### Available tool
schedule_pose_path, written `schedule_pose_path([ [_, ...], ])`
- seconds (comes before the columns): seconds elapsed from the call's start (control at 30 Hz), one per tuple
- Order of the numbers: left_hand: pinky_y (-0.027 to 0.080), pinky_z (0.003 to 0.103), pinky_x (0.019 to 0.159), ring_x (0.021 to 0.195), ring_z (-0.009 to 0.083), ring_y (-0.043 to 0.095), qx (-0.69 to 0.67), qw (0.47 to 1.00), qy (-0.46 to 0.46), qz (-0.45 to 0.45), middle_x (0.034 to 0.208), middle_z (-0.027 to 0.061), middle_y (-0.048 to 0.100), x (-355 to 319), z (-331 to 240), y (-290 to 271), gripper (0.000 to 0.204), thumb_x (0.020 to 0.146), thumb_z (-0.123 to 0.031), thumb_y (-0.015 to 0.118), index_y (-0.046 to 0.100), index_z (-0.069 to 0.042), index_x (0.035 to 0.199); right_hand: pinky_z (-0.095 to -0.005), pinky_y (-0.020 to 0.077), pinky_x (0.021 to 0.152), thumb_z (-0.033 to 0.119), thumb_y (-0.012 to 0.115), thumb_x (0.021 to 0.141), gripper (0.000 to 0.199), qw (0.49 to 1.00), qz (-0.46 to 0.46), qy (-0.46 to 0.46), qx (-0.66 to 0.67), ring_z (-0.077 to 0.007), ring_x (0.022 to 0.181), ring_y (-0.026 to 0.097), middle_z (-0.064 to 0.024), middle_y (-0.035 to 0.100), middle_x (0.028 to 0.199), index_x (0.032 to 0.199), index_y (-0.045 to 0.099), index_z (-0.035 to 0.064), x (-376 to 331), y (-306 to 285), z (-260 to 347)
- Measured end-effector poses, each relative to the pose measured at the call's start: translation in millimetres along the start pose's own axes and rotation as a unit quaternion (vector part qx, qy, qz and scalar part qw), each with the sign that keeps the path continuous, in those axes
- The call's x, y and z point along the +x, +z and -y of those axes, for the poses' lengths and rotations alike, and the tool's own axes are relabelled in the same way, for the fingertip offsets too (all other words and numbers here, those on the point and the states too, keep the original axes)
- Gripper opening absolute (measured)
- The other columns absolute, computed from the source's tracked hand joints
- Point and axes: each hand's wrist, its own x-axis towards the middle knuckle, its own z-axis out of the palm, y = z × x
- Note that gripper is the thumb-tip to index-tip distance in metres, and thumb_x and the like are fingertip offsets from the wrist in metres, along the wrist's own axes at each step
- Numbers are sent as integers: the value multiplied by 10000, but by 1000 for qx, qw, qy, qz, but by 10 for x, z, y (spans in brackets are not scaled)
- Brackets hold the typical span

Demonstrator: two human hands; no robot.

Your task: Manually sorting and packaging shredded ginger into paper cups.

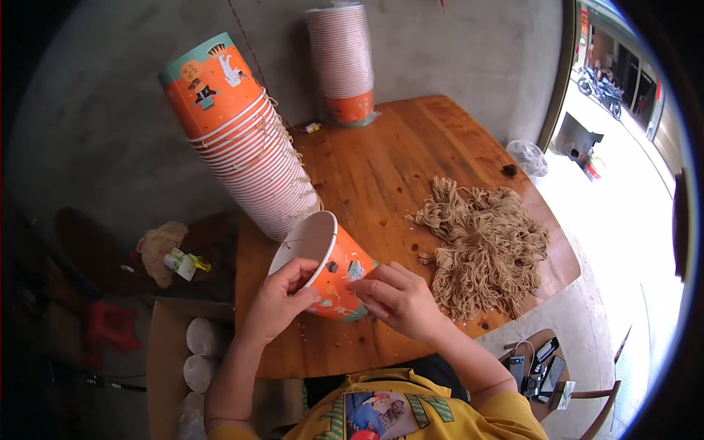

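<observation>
An orange paper bucket (345, 273) with printed figures and a white inside tilts over the near part of the wooden table. My left hand (284, 297) grips its rim, fingers inside and thumb outside. A thin string crosses the bucket's mouth. On the bucket's right side, my right hand (396, 297) has thumb and fingers pinched together against the wall; what they hold, if anything, is hidden. Behind the bucket leans a tall stack of nested paper buckets (253, 158) with string loops hanging along its side. To the right lies a heap of tan twine pieces (488, 246).
A plastic-wrapped stack of buckets (342, 66) stands by the wall at the back of the wooden table (367, 172). A cardboard box (165, 345) with wrapped stacks is at lower left. A stool with phones and small items (539, 370) stands at lower right, near the open doorway.
</observation>
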Motion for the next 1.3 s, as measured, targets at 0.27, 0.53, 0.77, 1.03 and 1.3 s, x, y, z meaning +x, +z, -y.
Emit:
schedule_pose_path([
  [0.27,506,254,844,941,75,603,-56,998,-34,13,1037,25,636,5,-9,-85,255,856,53,573,571,-16,1102,-338,540,754,30,711,754,262,999,-24,-7,25,-233,878,640,-37,655,1163,1006,694,99,41,157,2],
  [0.53,502,251,847,946,70,596,-56,995,-71,47,1031,-6,622,50,-65,-27,260,860,53,587,585,-24,1109,-315,545,692,51,721,714,257,999,19,-38,-26,-216,854,620,-11,654,1175,964,684,99,43,71,23],
  [0.77,507,258,872,972,80,608,-45,996,-55,62,1052,17,638,59,-57,6,288,854,62,585,572,-20,1130,-309,552,661,43,696,719,215,996,32,-81,5,-198,805,630,-28,656,1121,928,658,79,26,114,-6],
  [1.03,513,260,868,966,84,612,-28,995,-62,68,1044,23,635,70,-24,11,255,869,40,585,565,-19,1117,-313,521,563,39,675,743,229,990,-29,-34,-137,-205,695,616,-49,665,1035,959,607,76,29,56,87],
  [1.3,522,273,863,955,92,616,-34,995,-56,69,1037,24,632,59,-73,70,247,866,32,590,557,-17,1106,-344,486,540,56,674,853,97,997,-48,54,22,-234,618,616,-105,623,781,949,668,47,-1,30,96],
])
